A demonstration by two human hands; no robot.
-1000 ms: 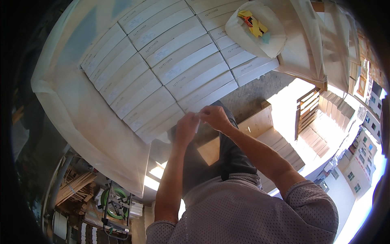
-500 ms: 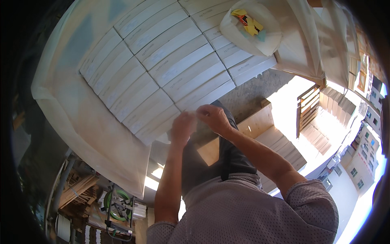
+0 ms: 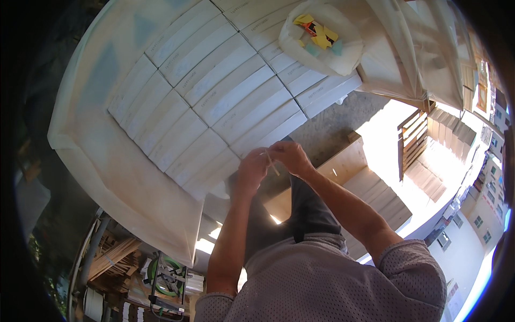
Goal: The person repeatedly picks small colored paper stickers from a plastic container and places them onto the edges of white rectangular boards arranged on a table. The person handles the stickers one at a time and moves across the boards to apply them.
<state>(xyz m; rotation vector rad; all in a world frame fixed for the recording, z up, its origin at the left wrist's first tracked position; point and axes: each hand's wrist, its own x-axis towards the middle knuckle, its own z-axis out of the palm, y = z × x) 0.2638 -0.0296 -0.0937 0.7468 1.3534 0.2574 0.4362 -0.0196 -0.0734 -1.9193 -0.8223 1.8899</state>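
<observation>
1. Evidently, the person's left grip (image 3: 253, 170) and right grip (image 3: 292, 159) meet in front of the dark trousers (image 3: 268, 229); the fingers of both are drawn in, apparently pinching; how the hold is shared between them cannot be told.
2. The thin strip (image 3: 274, 167), pale and narrow, is at the meeting fingertips; its lower end slants down and to the right, free of the fingers; its material is too small to determine.
3. Step in hand, as judged: fine two-handed fingering of the strip; the next move would call for a steady pinch on one side and small fingertip adjustments on the other.
4. Just beyond stand white boxes (image 3: 230, 80), packed in close rows; pale sheeting (image 3: 126, 180) drapes along their left side.
5. Toward the upper right, an open pale bag (image 3: 348, 51) rests over the boxes; yellow pieces (image 3: 322, 41) lie inside.
6. Farther right, a slatted wooden pallet (image 3: 412, 142) stands on edge; buildings (image 3: 485, 220) lie well beyond.
</observation>
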